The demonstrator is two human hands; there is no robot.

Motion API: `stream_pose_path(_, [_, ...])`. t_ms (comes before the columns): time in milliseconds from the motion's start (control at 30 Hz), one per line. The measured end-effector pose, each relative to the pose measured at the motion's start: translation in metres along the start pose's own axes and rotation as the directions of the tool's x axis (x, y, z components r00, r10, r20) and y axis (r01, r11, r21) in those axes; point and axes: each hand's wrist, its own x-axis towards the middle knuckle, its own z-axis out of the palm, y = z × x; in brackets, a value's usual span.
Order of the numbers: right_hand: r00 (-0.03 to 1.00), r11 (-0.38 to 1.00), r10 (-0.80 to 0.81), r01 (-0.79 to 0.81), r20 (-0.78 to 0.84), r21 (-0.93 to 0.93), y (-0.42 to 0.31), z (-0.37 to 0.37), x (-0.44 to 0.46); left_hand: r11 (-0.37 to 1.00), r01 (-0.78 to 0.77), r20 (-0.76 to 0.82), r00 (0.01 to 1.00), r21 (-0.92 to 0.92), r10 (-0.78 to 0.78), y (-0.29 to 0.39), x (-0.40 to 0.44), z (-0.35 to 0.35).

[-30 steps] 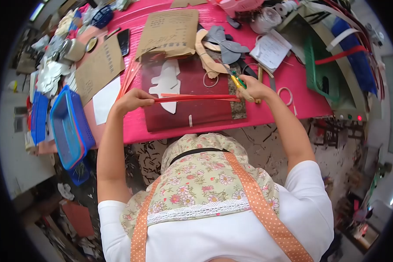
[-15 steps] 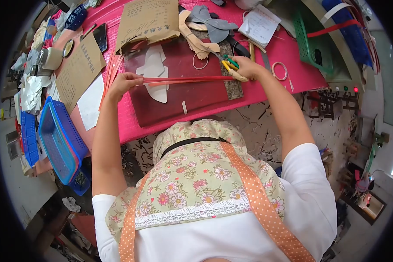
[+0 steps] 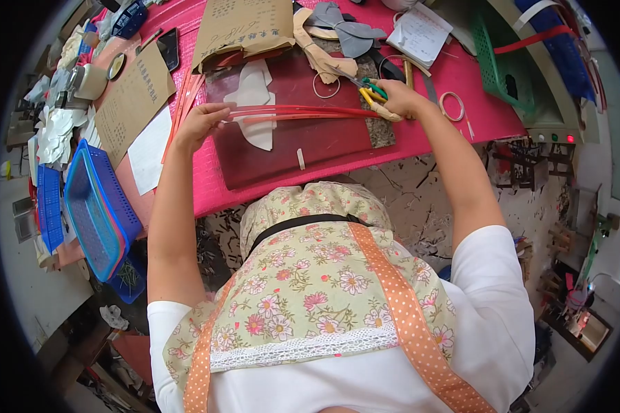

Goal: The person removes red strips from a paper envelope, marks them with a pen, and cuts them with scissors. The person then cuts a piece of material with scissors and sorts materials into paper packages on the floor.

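My left hand (image 3: 203,124) pinches the left ends of several thin red strips (image 3: 303,111), which stretch level above the table. At their right ends is my right hand (image 3: 401,101), closed around scissors (image 3: 377,96) with green and yellow handles. The scissor blades point up and left, away from the strips. Whether the right fingers also grip the strips is partly hidden. Beneath the strips lies a dark red board (image 3: 289,148) with white cut pieces (image 3: 257,131) on it. A small white strip (image 3: 300,159) rests near the board's front edge.
A brown paper envelope (image 3: 244,27) sits behind the board, beside beige and grey cut pieces (image 3: 348,31). More red strips (image 3: 184,103) lie at left. Blue baskets (image 3: 93,206) stand at the left edge, a green basket (image 3: 496,69) at right, near a notepad (image 3: 420,38).
The red strips, bunched close together before, now fan apart into separate strands. My left fingers have shifted on their ends. The whole view has moved slightly; the scissors stay in my right hand.
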Motion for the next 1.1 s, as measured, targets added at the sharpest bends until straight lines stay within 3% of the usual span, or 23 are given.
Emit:
stream_pose_path(367, [0.998,0.998,0.063,-0.062,-0.028,0.023,-0.007,0.003,-0.003,0.998,0.064,-0.003,0.998,-0.004,-0.064,0.009,-0.010,0.004])
stream_pose_path(433, [0.997,0.997,0.081,-0.081,-0.011,0.011,-0.012,0.001,-0.003,0.998,0.057,-0.023,0.998,0.039,-0.056,0.009,-0.007,0.000])
stream_pose_path(500, [0.995,0.995,0.103,-0.103,0.002,0.013,-0.013,0.001,-0.003,0.958,0.065,0.056,0.995,0.280,-0.084,0.010,-0.001,-0.007])
stream_pose_path(633, [0.992,0.992,0.121,-0.120,-0.020,0.026,-0.014,0.003,-0.004,0.936,0.019,0.210,0.973,0.351,-0.098,0.017,-0.001,-0.006])
stream_pose_path(700, [0.997,0.998,0.064,-0.064,-0.037,0.006,-0.007,0.006,-0.002,0.849,-0.036,0.186,0.980,0.527,-0.075,0.024,-0.003,0.009])
stream_pose_path(733, [0.996,0.997,0.075,-0.075,-0.040,0.003,-0.006,0.004,-0.003,0.726,-0.132,0.242,0.969,0.675,-0.049,0.029,-0.005,0.016])
stream_pose_path(767, [0.997,0.997,0.074,-0.074,-0.032,-0.006,-0.006,0.005,-0.003,0.725,-0.141,0.253,0.966,0.674,-0.048,0.033,-0.008,0.024])
stream_pose_path(833, [0.996,0.996,0.084,-0.085,-0.026,-0.017,-0.011,0.005,-0.005,0.380,-0.251,0.260,0.965,0.890,0.029,0.039,-0.013,0.041])
stream_pose_path(867, [0.996,0.997,0.082,-0.082,-0.021,-0.005,-0.013,0.004,-0.005,0.344,-0.238,0.221,0.971,0.908,0.089,0.033,-0.009,0.041])
stream_pose_path(967, [0.997,0.997,0.070,-0.070,-0.015,-0.025,-0.015,0.000,-0.004,0.370,-0.246,0.241,0.969,0.896,0.060,0.036,-0.001,0.040])
stream_pose_path(1000, [0.999,0.997,0.052,-0.053,-0.008,-0.055,-0.015,0.000,-0.003,0.500,-0.234,0.227,0.971,0.834,0.077,0.040,-0.002,0.041])
stream_pose_path(1033, [0.999,0.996,0.034,-0.034,-0.001,-0.082,-0.014,0.000,-0.003,0.497,-0.236,0.231,0.970,0.835,0.072,0.042,-0.002,0.040])
stream_pose_path(1100, [0.999,0.995,0.031,-0.032,-0.018,-0.090,-0.009,0.004,-0.001,0.647,-0.243,0.242,0.966,0.722,0.092,0.049,0.001,0.034])
